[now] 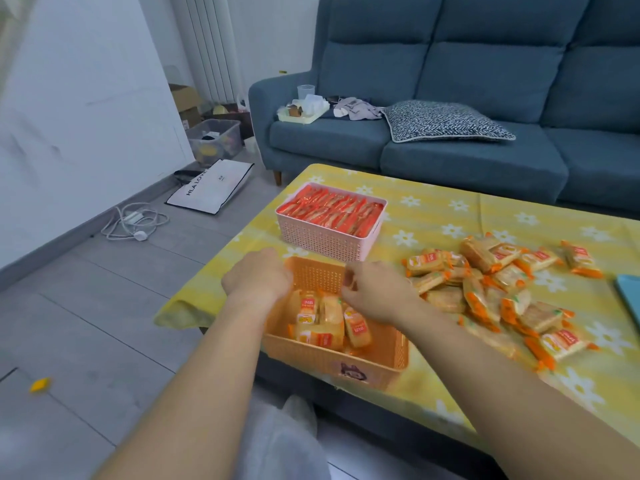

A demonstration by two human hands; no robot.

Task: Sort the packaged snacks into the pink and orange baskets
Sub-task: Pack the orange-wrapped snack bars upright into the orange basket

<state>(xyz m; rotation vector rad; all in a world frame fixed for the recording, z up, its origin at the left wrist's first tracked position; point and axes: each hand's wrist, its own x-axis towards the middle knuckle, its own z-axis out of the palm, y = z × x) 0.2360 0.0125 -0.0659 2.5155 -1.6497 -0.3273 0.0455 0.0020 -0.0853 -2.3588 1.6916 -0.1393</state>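
Note:
An orange basket (360, 367) sits at the near left corner of the table and holds several yellow-orange snack packs (323, 323). Both of my hands reach into it. My left hand (258, 277) curls over the basket's left rim, its fingers hidden behind the knuckles. My right hand (375, 294) hovers over the packs with fingers bent and nothing visibly held. Behind it stands a pink basket (323, 237), filled with red packs (332, 209). A loose pile of yellow-orange packs (498, 289) lies on the cloth to the right.
The table wears a yellow flowered cloth (433, 213). A blue object (632, 296) pokes in at the right edge. Behind the table is a blue sofa (450, 98) with a cushion and a tray. A white bag (211, 187), cable and boxes lie on the floor at left.

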